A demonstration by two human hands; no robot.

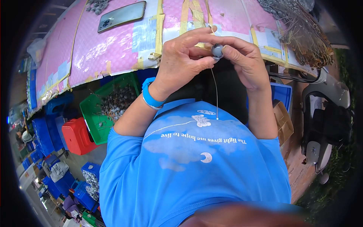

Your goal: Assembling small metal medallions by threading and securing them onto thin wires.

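Observation:
Above the near edge of the table, both of my hands meet around a small, round grey ball [217,50]. My left hand [185,55], with a blue band on its wrist, has its thumb and fingers closed at the ball's left side and underside. From the right, my right hand [244,58] pinches the ball between thumb and forefinger. A thin wire [216,89] hangs below the fingers toward my shirt and ends in a small pale tip. How the wire joins the ball is hidden by the fingers.
Pink bubble wrap and tape cover the table [117,49]. On it lie a phone [122,16], some grey pieces [97,6] and a wire-stem bundle [302,34]. A green crate [87,109] of stemmed grey balls and a red container [77,136] stand left; a cardboard box [283,123] is right.

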